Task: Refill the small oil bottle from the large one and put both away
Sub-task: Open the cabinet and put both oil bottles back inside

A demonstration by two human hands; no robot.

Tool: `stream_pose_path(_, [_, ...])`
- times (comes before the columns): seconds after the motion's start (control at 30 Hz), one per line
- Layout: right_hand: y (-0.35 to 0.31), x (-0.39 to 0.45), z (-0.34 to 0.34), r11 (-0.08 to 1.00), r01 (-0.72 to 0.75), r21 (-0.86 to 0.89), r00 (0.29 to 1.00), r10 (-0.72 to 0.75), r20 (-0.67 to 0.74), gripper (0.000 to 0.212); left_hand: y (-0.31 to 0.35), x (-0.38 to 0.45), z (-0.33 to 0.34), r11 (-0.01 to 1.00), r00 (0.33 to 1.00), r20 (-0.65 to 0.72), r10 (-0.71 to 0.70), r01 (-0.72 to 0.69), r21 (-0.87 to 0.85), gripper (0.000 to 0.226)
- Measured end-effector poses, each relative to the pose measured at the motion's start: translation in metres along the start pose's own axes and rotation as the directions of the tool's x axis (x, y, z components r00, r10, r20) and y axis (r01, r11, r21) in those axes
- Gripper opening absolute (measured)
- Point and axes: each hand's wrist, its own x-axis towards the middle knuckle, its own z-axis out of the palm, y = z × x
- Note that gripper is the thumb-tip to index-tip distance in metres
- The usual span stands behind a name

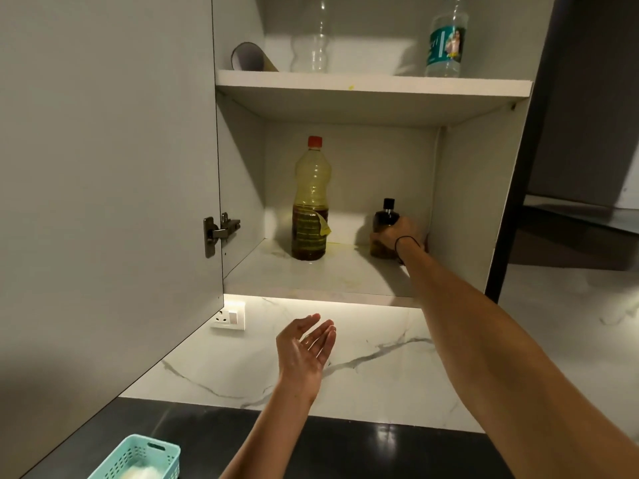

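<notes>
Head view, open wall cupboard, lower shelf; item one: small oil bottle, dark glass by the look of it, black cap, standing upright at the far right of the shelf near the side wall, long axis vertical, cap pointing up. Right hand wrapped round its lower body, fingers curled about it. Likely hard, smooth and fragile, perhaps greasy; best held round the belly with a firm full grip, not by the cap

Item two: large oil bottle, clear ribbed plastic, red cap, upright at the middle of the same shelf, well apart from the small one; long axis vertical, cap up. Dark oil fills roughly the lower part, pale above. Judged moderately heavy, walls somewhat yielding, surface possibly slick; take hold at the ribbed waist, support from below if needed

Left hand below the shelf, palm up, fingers straight and close together, holding nothing

Yellowish smears on shelf beside the large bottle
</notes>
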Motion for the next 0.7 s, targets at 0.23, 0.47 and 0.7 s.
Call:
stream_pose_path(0.23, [0.001,-0.001,-0.005,0.999,-0.018,0.038,0.997,0.015,0.080,0.088,0.006,0.000,-0.019,0.998,1.000,-0.015,0.006,-0.007,-0.067,0.056])
stream_pose_path(0.47, [0.002,-0.029,-0.022,0.998,-0.051,0.028,0.997,0.052,-0.058,0.099,0.048,-0.031,-0.054,0.975,0.992,0.029,0.121,-0.113,-0.190,0.099])
stream_pose_path(0.7, [-0.021,-0.086,-0.026,0.994,0.041,0.105,0.999,-0.037,-0.037,0.085,0.082,-0.069,-0.074,0.964,0.942,0.238,0.235,-0.193,-0.184,0.112])
